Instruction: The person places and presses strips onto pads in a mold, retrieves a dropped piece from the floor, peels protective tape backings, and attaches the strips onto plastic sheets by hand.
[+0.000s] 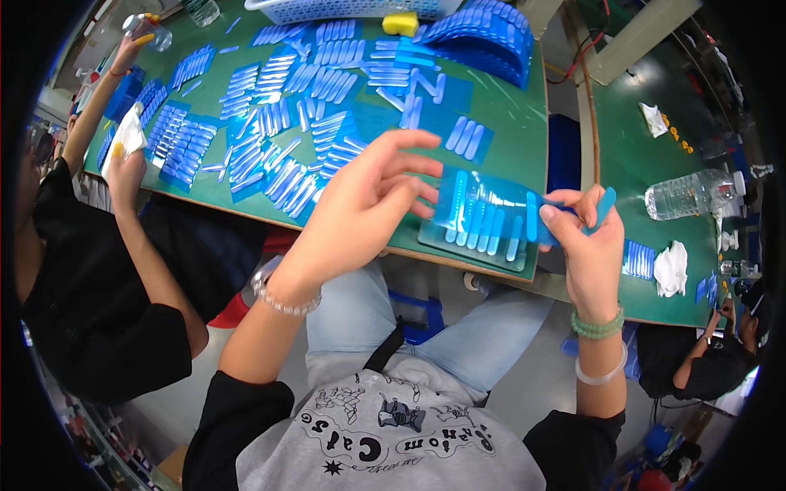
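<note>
Blue sheet (512,204): above the near edge of the green table (517,114). Right hand (585,237): pinching the sheet's right end. Left hand (366,196): fingers loosely spread at its left edge; contact cannot be confirmed. Beyond: blue strips (330,84).

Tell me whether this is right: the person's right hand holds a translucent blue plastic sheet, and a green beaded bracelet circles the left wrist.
The wrist is wrong: the head view shows the green beaded bracelet around the wrist of the person's right hand, which does hold the translucent blue plastic sheet.
</note>
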Available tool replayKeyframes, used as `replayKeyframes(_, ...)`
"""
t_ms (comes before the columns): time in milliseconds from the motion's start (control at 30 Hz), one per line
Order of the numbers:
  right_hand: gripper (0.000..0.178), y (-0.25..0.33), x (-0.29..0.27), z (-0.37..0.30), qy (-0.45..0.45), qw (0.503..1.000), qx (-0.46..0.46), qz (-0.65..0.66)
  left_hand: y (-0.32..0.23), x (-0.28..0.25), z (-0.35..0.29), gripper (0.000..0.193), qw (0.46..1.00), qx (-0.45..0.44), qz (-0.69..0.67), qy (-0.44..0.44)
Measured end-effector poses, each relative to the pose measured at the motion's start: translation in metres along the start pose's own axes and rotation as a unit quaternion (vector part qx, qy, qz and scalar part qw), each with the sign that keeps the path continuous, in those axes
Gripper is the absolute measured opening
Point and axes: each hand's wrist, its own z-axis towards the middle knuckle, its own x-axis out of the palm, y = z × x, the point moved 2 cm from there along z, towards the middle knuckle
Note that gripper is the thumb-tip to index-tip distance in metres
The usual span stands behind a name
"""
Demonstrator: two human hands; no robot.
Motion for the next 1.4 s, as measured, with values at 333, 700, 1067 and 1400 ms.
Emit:
replayKeyframes(333,0.036,0.003,0.021,-0.012,0.009,0.995,0.005,-0.097,0.019,-0.011,-0.025,0.041,0.82,0.3,0.487,-0.004)
replayKeyframes(700,0.036,-0.002,0.015,-0.018,0.017,0.994,0.015,-0.108,0.022,-0.007,-0.015,0.03,0.742,0.338,0.577,0.031)
replayKeyframes(1067,0.031,-0.026,-0.012,-0.021,0.015,0.949,-0.172,-0.264,0.012,0.004,0.001,0.014,0.749,0.325,0.575,0.051)
replayKeyframes(1400,0.039,-0.036,-0.022,-0.013,0.009,0.954,-0.13,-0.27,0.017,0.001,0.0,0.016,0.769,0.324,0.549,0.043)
